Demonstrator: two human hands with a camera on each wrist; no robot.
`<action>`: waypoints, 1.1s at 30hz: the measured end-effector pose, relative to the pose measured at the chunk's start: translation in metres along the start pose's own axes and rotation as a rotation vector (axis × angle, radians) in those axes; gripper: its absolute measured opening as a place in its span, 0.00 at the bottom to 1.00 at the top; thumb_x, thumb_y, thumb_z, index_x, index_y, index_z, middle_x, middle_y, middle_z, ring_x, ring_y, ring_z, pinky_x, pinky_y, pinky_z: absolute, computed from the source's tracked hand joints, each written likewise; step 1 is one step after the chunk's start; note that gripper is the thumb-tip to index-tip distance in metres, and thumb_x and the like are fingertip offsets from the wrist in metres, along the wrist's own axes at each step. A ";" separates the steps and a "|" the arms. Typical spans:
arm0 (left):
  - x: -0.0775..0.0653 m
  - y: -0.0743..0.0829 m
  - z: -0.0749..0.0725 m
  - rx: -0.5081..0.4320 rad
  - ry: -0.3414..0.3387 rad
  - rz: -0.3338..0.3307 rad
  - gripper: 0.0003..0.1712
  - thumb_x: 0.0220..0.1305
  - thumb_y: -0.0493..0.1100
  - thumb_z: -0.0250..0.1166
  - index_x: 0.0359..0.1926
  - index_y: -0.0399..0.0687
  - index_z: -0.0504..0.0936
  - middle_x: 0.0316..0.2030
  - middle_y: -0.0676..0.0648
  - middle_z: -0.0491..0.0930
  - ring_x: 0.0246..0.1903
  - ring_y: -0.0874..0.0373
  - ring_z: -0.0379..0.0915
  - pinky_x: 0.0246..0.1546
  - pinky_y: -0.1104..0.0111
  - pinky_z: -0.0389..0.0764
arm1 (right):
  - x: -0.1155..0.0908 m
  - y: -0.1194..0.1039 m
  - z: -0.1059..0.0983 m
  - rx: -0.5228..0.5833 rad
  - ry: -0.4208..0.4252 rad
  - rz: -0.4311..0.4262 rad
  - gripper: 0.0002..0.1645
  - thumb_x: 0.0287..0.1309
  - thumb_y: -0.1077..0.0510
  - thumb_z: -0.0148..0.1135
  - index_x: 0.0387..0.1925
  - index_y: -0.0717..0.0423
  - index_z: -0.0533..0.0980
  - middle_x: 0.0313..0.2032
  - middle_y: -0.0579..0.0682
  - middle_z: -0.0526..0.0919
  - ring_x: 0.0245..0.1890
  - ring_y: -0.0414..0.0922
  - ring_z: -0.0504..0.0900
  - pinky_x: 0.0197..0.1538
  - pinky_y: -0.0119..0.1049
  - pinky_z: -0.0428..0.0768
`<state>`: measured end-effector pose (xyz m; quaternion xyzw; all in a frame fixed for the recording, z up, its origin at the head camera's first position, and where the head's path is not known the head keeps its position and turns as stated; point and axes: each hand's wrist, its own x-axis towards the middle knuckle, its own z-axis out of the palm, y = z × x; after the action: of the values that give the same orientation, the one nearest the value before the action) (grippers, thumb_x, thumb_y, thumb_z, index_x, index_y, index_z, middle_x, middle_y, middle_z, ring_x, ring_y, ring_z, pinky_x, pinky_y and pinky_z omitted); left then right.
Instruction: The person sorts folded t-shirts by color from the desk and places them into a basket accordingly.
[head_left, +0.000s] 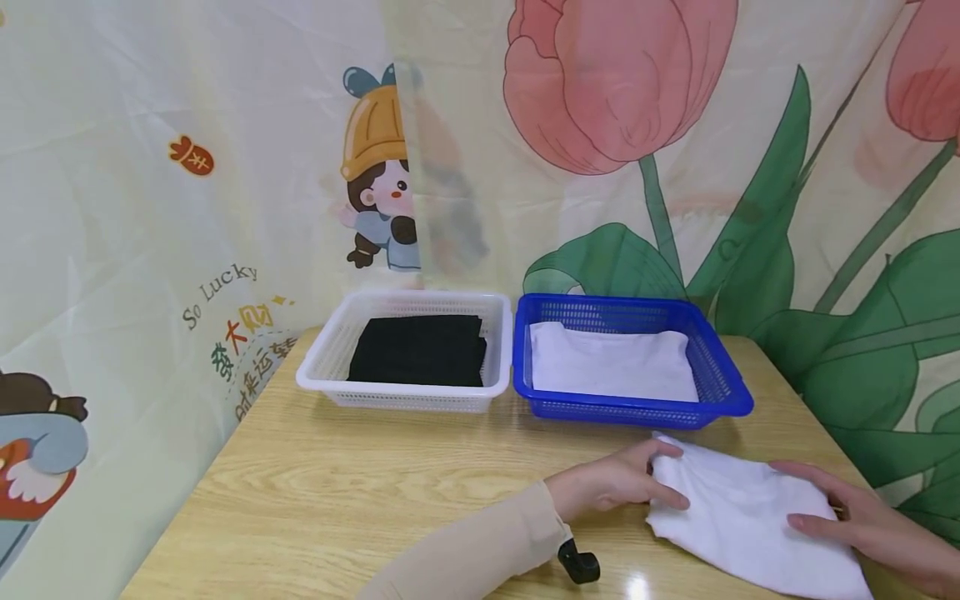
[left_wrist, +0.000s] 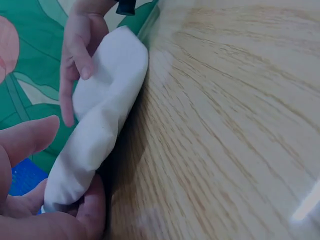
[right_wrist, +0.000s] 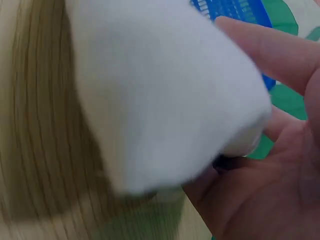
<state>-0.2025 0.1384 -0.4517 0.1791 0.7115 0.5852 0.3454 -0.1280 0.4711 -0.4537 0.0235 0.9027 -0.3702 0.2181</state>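
Note:
A folded white garment [head_left: 750, 517] lies at the front right of the table, partly raised off the wood in the left wrist view. My left hand [head_left: 603, 483] grips its left edge, some fingers [left_wrist: 92, 210] curled beneath it. At the right end my right hand [head_left: 873, 525] holds it, the thumb on top and other fingers round the far edge. In the right wrist view the cloth [right_wrist: 165, 95] is blurred and covers some fingertips. Behind it, a blue basket [head_left: 637, 410] contains another folded white garment [head_left: 611, 362].
Left of the blue basket stands a white basket [head_left: 405, 392] with folded black cloth [head_left: 416, 350] in it. Both sit along the back of the wooden table [head_left: 360, 492], against a printed curtain [head_left: 465, 125]. A black wrist-worn piece [head_left: 577, 562] hangs below my left sleeve.

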 end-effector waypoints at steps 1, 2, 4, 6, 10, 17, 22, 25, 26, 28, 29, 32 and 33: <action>-0.001 0.000 -0.001 0.020 0.004 0.002 0.37 0.60 0.29 0.76 0.67 0.59 0.80 0.66 0.52 0.74 0.59 0.62 0.72 0.62 0.68 0.77 | 0.001 -0.003 0.002 -0.019 -0.003 -0.033 0.50 0.77 0.44 0.60 0.82 0.67 0.50 0.74 0.83 0.48 0.67 0.78 0.61 0.54 0.73 0.75; -0.001 -0.001 -0.002 0.044 0.009 0.007 0.37 0.59 0.29 0.77 0.66 0.60 0.80 0.65 0.53 0.74 0.59 0.63 0.72 0.62 0.68 0.76 | 0.002 -0.006 0.005 -0.031 -0.002 -0.059 0.50 0.76 0.45 0.61 0.82 0.67 0.50 0.75 0.83 0.49 0.66 0.77 0.63 0.54 0.72 0.76; -0.002 -0.002 -0.005 0.098 0.024 0.022 0.38 0.57 0.29 0.78 0.65 0.62 0.82 0.64 0.55 0.76 0.58 0.64 0.73 0.60 0.69 0.77 | 0.004 -0.010 0.009 -0.034 -0.001 -0.099 0.49 0.75 0.46 0.63 0.81 0.66 0.52 0.74 0.82 0.52 0.65 0.74 0.67 0.53 0.69 0.79; -0.003 -0.004 -0.008 0.137 0.039 0.036 0.38 0.55 0.28 0.79 0.64 0.64 0.83 0.62 0.56 0.77 0.56 0.64 0.73 0.57 0.67 0.79 | 0.006 -0.012 0.012 -0.025 -0.005 -0.125 0.48 0.75 0.48 0.64 0.81 0.66 0.53 0.73 0.82 0.55 0.64 0.71 0.70 0.52 0.64 0.81; -0.006 -0.008 -0.016 0.202 0.082 0.050 0.38 0.52 0.27 0.80 0.60 0.65 0.85 0.59 0.57 0.78 0.52 0.64 0.74 0.52 0.66 0.83 | 0.009 -0.017 0.017 -0.050 0.032 -0.157 0.44 0.75 0.49 0.65 0.79 0.66 0.57 0.72 0.81 0.58 0.62 0.68 0.72 0.50 0.58 0.82; -0.025 -0.001 -0.037 0.174 0.086 0.080 0.37 0.52 0.27 0.81 0.58 0.66 0.86 0.59 0.58 0.77 0.51 0.64 0.74 0.49 0.66 0.84 | 0.010 -0.035 0.020 -0.053 0.066 -0.205 0.42 0.75 0.50 0.64 0.80 0.60 0.58 0.75 0.77 0.58 0.59 0.50 0.75 0.48 0.43 0.81; -0.044 0.021 -0.053 0.143 0.054 0.143 0.36 0.55 0.28 0.80 0.60 0.65 0.86 0.56 0.59 0.76 0.47 0.64 0.75 0.43 0.69 0.84 | 0.002 -0.057 0.015 -0.016 0.137 -0.255 0.40 0.76 0.52 0.64 0.81 0.53 0.60 0.74 0.66 0.60 0.48 0.30 0.73 0.43 0.30 0.78; -0.056 0.036 -0.061 0.124 0.029 0.174 0.35 0.57 0.29 0.79 0.62 0.64 0.85 0.56 0.60 0.76 0.45 0.65 0.76 0.41 0.69 0.84 | -0.003 -0.072 0.010 -0.010 0.196 -0.299 0.39 0.75 0.55 0.65 0.80 0.50 0.61 0.71 0.56 0.63 0.47 0.31 0.74 0.42 0.30 0.79; -0.059 0.042 -0.064 0.116 0.021 0.183 0.35 0.58 0.29 0.79 0.62 0.64 0.85 0.57 0.61 0.76 0.45 0.65 0.77 0.41 0.69 0.85 | -0.005 -0.076 0.008 -0.012 0.217 -0.313 0.38 0.75 0.55 0.65 0.80 0.49 0.62 0.70 0.50 0.63 0.47 0.31 0.74 0.42 0.30 0.80; -0.066 0.053 -0.069 0.083 0.007 0.194 0.35 0.58 0.29 0.79 0.63 0.64 0.84 0.57 0.61 0.76 0.45 0.64 0.77 0.40 0.68 0.86 | -0.007 -0.086 0.003 0.009 0.247 -0.351 0.37 0.75 0.58 0.64 0.79 0.48 0.63 0.67 0.39 0.65 0.46 0.33 0.76 0.41 0.31 0.82; -0.068 0.058 -0.072 0.067 0.005 0.202 0.36 0.58 0.29 0.79 0.63 0.63 0.84 0.58 0.61 0.75 0.45 0.64 0.77 0.41 0.68 0.86 | -0.007 -0.090 -0.001 0.026 0.255 -0.376 0.36 0.75 0.60 0.63 0.79 0.47 0.63 0.65 0.35 0.65 0.45 0.35 0.77 0.40 0.32 0.83; -0.072 0.072 -0.083 0.022 0.004 0.234 0.37 0.59 0.28 0.78 0.65 0.63 0.83 0.59 0.60 0.74 0.47 0.62 0.78 0.42 0.66 0.86 | -0.003 -0.107 -0.011 0.100 0.253 -0.445 0.36 0.76 0.65 0.60 0.78 0.45 0.63 0.61 0.28 0.68 0.43 0.40 0.82 0.38 0.37 0.86; -0.073 0.076 -0.088 0.012 0.010 0.243 0.37 0.59 0.28 0.78 0.66 0.63 0.82 0.59 0.59 0.74 0.47 0.61 0.77 0.43 0.66 0.86 | -0.001 -0.112 -0.015 0.127 0.245 -0.468 0.36 0.76 0.66 0.59 0.79 0.45 0.62 0.60 0.29 0.70 0.43 0.42 0.83 0.38 0.38 0.87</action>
<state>-0.2247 0.0473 -0.3521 0.2631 0.6896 0.6195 0.2673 -0.1557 0.4003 -0.3701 -0.1277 0.8782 -0.4607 0.0139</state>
